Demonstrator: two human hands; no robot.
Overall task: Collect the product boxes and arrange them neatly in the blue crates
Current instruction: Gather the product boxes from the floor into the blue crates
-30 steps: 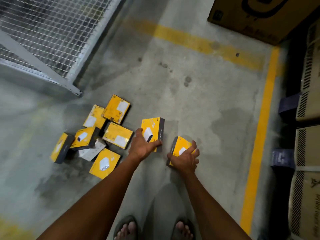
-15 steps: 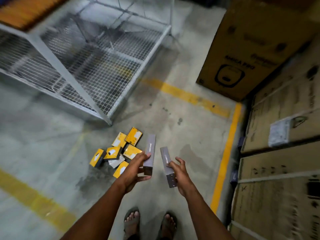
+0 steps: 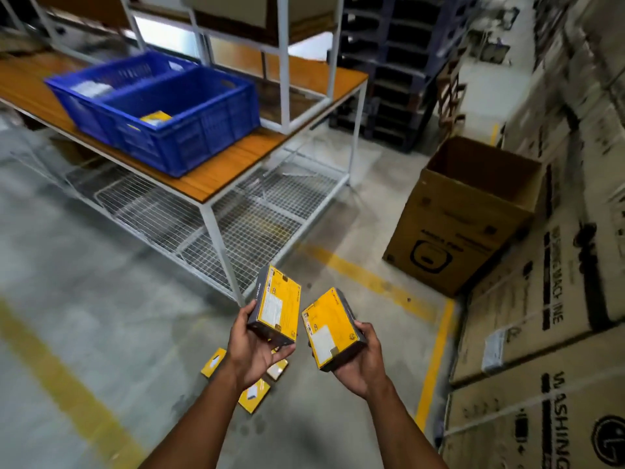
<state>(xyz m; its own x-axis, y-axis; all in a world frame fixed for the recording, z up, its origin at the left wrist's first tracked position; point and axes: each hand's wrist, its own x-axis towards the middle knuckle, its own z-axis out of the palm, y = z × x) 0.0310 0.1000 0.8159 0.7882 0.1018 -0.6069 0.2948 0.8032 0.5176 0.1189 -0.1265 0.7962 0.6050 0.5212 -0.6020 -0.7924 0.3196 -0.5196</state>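
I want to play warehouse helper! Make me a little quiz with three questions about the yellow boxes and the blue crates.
1. True or false: the left hand and the right hand each hold one yellow box.
2. Where do the blue crates stand? A) on the floor B) on the wooden-topped table C) inside the open cardboard carton
3. Fill in: some yellow boxes lie on the ____, below the hands.

Key
1. True: the left-hand box and the right-hand box are both lifted.
2. B
3. floor
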